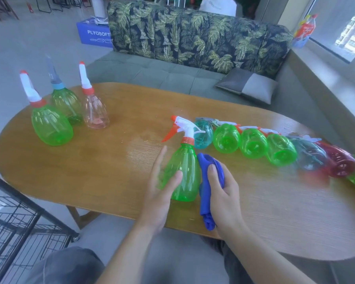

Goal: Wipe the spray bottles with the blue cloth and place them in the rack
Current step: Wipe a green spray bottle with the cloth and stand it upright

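A green spray bottle (184, 171) with a white and red trigger head stands slightly tilted near the table's front edge. My left hand (158, 193) holds it from the left, thumb across its front and fingers behind it. My right hand (221, 193) grips the bunched blue cloth (208, 181), which lies against the bottle's right side. Several more bottles lie on their sides in a row to the right, starting with a teal one (202, 134) and a green one (226, 138). The black wire rack (19, 222) stands on the floor at lower left.
Three bottles stand at the table's left end: green (51, 126), green with a blue collar (67, 103), and clear pink (95, 113). The wooden oval table (90, 171) has a wet patch in the middle. A leaf-print sofa (193, 37) runs behind it.
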Demonstrator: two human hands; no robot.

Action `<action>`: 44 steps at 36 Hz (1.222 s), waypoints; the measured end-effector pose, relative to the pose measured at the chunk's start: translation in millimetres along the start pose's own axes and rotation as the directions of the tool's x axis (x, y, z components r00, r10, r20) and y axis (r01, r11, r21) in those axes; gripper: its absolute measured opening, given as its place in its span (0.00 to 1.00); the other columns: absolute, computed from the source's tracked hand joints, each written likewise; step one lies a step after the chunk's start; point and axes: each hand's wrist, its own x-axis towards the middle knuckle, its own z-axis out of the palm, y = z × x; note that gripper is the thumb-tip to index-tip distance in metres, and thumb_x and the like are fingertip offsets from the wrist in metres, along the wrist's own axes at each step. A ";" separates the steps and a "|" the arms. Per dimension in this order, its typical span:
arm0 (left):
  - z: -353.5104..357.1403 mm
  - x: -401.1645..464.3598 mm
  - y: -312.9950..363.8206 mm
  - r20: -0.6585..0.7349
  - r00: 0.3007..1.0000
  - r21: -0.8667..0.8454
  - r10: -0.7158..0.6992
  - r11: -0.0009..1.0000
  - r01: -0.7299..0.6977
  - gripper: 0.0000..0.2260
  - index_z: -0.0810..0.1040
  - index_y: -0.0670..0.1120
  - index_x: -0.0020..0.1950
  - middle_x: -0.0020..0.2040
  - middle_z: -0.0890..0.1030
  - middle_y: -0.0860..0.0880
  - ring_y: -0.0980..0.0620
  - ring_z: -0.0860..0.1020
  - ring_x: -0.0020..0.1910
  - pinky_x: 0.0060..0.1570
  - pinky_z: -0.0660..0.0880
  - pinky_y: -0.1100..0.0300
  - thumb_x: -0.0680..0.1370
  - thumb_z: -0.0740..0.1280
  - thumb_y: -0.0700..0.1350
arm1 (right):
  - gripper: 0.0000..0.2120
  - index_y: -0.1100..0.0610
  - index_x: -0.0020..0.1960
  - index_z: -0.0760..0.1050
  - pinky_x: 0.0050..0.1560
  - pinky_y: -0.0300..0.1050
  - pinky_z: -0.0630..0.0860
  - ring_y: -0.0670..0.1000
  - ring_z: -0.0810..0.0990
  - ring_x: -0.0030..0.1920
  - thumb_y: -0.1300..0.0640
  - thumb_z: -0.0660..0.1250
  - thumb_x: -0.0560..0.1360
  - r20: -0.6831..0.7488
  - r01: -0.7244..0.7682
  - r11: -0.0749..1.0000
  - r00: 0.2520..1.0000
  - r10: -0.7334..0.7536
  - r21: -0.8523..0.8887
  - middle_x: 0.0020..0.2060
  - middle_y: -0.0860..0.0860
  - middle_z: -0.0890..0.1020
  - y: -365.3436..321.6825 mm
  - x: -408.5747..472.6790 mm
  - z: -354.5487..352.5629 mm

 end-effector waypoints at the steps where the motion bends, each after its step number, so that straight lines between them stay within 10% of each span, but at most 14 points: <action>1: -0.4 0.7 -1.2 -0.004 1.000 0.010 -0.001 1.000 0.001 0.32 0.70 0.67 0.80 0.81 0.73 0.56 0.50 0.72 0.80 0.80 0.66 0.37 0.77 0.75 0.55 | 0.12 0.44 0.63 0.81 0.50 0.54 0.73 0.49 0.78 0.45 0.48 0.61 0.86 -0.001 0.005 1.000 1.000 -0.005 0.000 0.42 0.44 0.81 -0.4 -0.4 -0.4; 16: -1.9 3.2 -4.4 0.012 1.000 0.094 0.011 0.996 -0.012 0.24 0.74 0.58 0.80 0.81 0.73 0.53 0.49 0.67 0.83 0.82 0.59 0.36 0.83 0.60 0.55 | 0.13 0.47 0.67 0.80 0.63 0.37 0.74 0.42 0.81 0.62 0.52 0.64 0.85 0.051 0.253 0.923 0.967 -0.249 -0.289 0.58 0.38 0.84 -40.8 29.9 4.7; 23: 5.9 2.8 1.8 -0.069 0.997 0.019 0.031 0.999 -0.030 0.19 0.81 0.61 0.74 0.77 0.78 0.52 0.48 0.72 0.80 0.81 0.62 0.36 0.86 0.58 0.50 | 0.17 0.42 0.69 0.79 0.52 0.45 0.76 0.47 0.80 0.48 0.41 0.60 0.83 0.264 0.431 0.752 0.902 -0.342 -0.499 0.46 0.46 0.78 -19.2 32.2 8.3; 35: 1.5 2.7 0.8 -0.055 0.998 -0.022 -0.001 1.000 0.000 0.21 0.77 0.54 0.78 0.78 0.76 0.54 0.49 0.71 0.81 0.82 0.62 0.36 0.87 0.57 0.50 | 0.16 0.47 0.72 0.77 0.40 0.44 0.75 0.52 0.74 0.40 0.46 0.62 0.86 0.735 0.860 0.364 0.500 -0.458 -0.358 0.45 0.49 0.74 4.3 -2.5 -33.3; 44: 3.9 2.4 -4.4 0.006 1.000 0.092 0.023 0.996 -0.024 0.21 0.74 0.53 0.80 0.79 0.75 0.57 0.55 0.68 0.82 0.83 0.59 0.40 0.88 0.57 0.53 | 0.16 0.46 0.67 0.80 0.52 0.39 0.75 0.45 0.80 0.49 0.45 0.62 0.84 0.258 0.508 0.714 0.861 -0.439 -0.482 0.47 0.46 0.81 -38.0 39.5 -7.2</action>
